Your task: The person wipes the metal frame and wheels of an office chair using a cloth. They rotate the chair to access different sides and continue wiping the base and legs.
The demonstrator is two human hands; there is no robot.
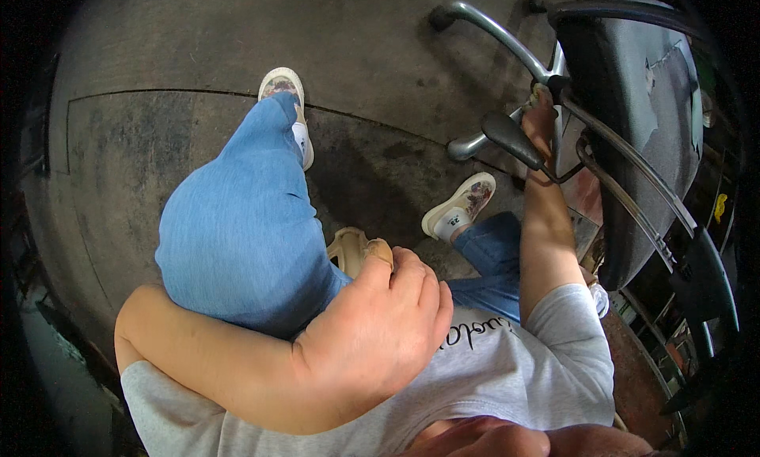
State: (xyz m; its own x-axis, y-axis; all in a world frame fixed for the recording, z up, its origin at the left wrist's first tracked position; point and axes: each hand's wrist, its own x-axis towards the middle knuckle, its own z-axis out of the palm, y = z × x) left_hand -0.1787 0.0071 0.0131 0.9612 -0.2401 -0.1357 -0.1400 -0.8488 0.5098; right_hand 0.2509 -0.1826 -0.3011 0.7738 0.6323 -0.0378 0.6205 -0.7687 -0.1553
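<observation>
My left hand (380, 320) lies bent across my lap, fingers curled together. A tan covering wraps the tip of one of its digits. Just beyond that tip is a beige, hard-looking object (349, 246), partly hidden by my leg and hand. Whether the hand holds it, I cannot tell. On the right, my extended right hand (539, 121) reaches down at the hub of a swivel chair's metal base (507, 35). A black pad (510, 137) on a bent metal bar covers part of that hand, and its grip is unclear.
The chair's dark upholstered part (641, 100), with torn covering, stands at my right beside curved metal tubes (629, 154). My shoes (282, 83) rest on a stained dark floor (148, 47) with a seam across it. Cluttered shelving (671, 350) lines the far right.
</observation>
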